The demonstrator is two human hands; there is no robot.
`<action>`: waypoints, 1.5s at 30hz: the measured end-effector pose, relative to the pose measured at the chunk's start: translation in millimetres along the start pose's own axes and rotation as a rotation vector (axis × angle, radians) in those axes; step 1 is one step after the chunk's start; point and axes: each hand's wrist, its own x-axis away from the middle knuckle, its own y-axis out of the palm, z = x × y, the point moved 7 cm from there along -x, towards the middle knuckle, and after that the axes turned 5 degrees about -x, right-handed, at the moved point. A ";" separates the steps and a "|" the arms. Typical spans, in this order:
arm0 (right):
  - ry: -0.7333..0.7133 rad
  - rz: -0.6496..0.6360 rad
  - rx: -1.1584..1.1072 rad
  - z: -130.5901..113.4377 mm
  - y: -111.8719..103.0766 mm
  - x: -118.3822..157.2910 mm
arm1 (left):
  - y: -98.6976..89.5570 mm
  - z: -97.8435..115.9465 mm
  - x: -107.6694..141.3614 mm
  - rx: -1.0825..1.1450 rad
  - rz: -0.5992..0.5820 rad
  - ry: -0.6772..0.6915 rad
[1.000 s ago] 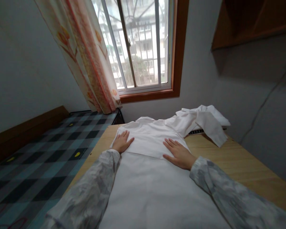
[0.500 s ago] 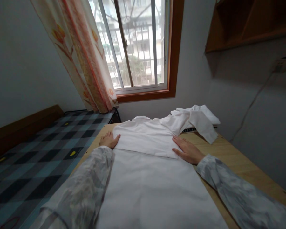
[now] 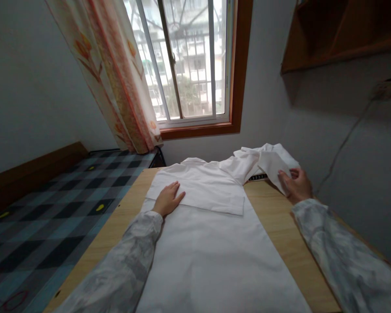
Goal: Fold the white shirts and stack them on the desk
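Observation:
A white garment point(image 3: 208, 184), which looks like a shirt, lies across a smooth white cloth point(image 3: 211, 256) on the wooden table. Its near edge runs straight across the cloth. My left hand point(image 3: 168, 200) rests flat on the left part of the garment, fingers extended. At the right, my right hand point(image 3: 298, 184) pinches the loose hanging end point(image 3: 275, 171) of white fabric, which looks like a sleeve. This end drapes from a rumpled white heap point(image 3: 276, 152) at the table's far right.
A dark spiral-bound edge point(image 3: 259, 177) shows under the rumpled fabric. Bare wood of the table point(image 3: 270, 217) shows right of the cloth. A checkered bed point(image 3: 84, 208) stands at the left, a window point(image 3: 189, 65) with a curtain point(image 3: 117, 87) ahead, and a wall shelf point(image 3: 339, 39) upper right.
My right hand has left the garment's right edge, moved right and taken hold of the loose end. My left hand has shifted right and inward, uncovering the garment's left corner.

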 end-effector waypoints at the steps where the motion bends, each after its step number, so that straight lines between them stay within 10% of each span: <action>1: 0.074 -0.034 -0.021 9.8 2.5 -2.4 | -0.1 -0.8 0.5 0.010 0.013 -0.004; 5: 0.132 -0.077 -0.112 0.0 4.5 -4.5 | -2.2 -5.8 2.2 0.056 0.046 0.005; 10: 0.048 -0.224 -0.521 -85.7 32.8 18.6 | -4.5 -6.3 1.8 0.122 0.084 0.005; 17: 0.545 -0.645 -1.204 -193.0 148.0 145.5 | -15.0 -8.5 6.7 0.611 0.080 -0.114; 22: 0.615 -0.988 -1.173 -221.7 203.7 229.4 | -13.0 -2.5 16.8 1.014 -0.035 -0.165; 29: 0.208 -1.056 -0.983 -220.1 206.7 250.2 | -19.0 28.3 23.3 0.800 -0.059 0.077; 39: 0.716 -0.605 -1.256 -161.4 207.2 178.8 | -25.3 44.1 24.3 0.576 -0.059 0.185; 45: 0.697 -0.285 -1.134 -99.7 185.7 107.9 | -27.8 41.8 22.2 0.534 -0.029 0.096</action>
